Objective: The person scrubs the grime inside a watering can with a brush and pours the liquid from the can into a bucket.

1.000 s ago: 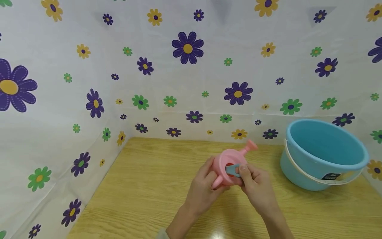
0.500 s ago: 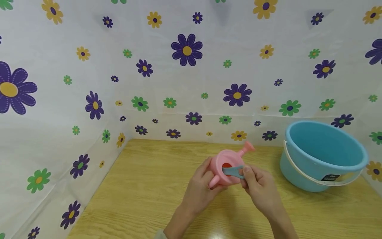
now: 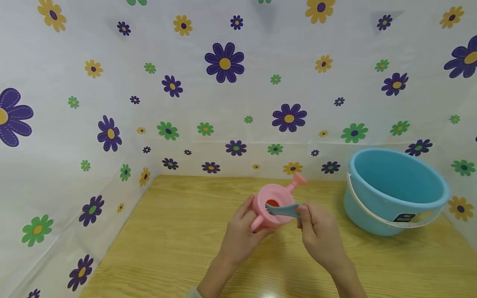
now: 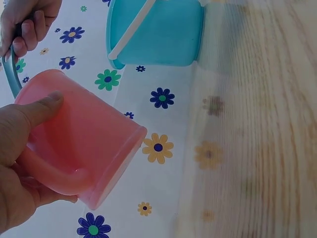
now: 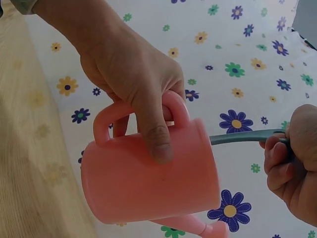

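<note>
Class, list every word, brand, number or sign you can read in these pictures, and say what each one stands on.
Readable text: none.
Dark label on the blue bucket: pale marks, too small and blurred to read.
Pink watering can and blue-grey tool: no lettering visible.

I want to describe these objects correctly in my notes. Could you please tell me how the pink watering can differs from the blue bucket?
Size: the watering can is clearly smaller than the bucket.
Pose: the watering can is held tilted, while the bucket stands upright on the table.
Fittings: the watering can has a spout; the bucket has a white handle.
Shared: both are open at the top.
</note>
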Available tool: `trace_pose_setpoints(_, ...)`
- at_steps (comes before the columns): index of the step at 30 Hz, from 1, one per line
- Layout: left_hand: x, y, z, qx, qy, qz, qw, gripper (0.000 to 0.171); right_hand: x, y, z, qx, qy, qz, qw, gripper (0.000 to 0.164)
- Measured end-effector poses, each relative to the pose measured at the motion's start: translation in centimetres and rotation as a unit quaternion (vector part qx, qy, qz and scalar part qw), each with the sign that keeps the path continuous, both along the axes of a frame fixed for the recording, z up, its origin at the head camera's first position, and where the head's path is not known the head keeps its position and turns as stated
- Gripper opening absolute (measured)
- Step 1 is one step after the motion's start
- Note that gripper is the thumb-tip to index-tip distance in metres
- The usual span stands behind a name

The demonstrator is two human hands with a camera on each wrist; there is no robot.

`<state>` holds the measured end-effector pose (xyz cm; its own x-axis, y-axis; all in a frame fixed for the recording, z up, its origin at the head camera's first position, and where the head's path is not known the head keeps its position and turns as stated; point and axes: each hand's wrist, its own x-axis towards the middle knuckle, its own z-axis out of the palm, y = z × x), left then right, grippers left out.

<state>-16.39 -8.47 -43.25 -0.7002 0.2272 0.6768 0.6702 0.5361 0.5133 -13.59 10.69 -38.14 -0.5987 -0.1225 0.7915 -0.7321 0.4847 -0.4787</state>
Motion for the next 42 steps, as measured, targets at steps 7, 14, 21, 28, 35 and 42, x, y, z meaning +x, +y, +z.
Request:
trace_pose_setpoints(7, 0.2, 0.4, 0.0, 0.010, 0.023, -0.020, 0.9995, 0.031, -0.1, 0.1, 0.1, 0.011, 0.003, 0.024, 1.000, 0.023)
trace_pose_setpoints(14, 0.3, 0.8, 0.2, -0.004, 0.072, -0.033, 0.9968, 0.032, -0.5, -0.3, -0.4, 0.016, -0.010, 0.037, 0.999, 0.024)
trace_pose_setpoints(21, 0.6, 1.0, 0.4, -0.011, 0.092, -0.033, 0.9951, 0.033, -0.4, -0.6, -0.3, 0.011, -0.020, 0.043, 0.999, 0.026)
trace_pose_setpoints(28, 0.7, 1.0, 0.5, 0.009, 0.076, -0.041, 0.9962, 0.032, 0.6, -1.9, 0.3, 0.078, 0.004, -0.037, 0.996, 0.014)
trace_pose_setpoints(35, 0.6, 0.7, 0.6, 0.008, 0.078, -0.039, 0.9961, 0.033, 0.5, -2.8, 0.0, 0.033, 0.005, -0.086, 0.996, 0.015)
trace_pose_setpoints(42, 0.6, 0.4, 0.7, 0.003, 0.086, -0.039, 0.9955, 0.034, 0.3, -2.4, -0.3, 0.028, 0.034, -0.083, 0.996, 0.017)
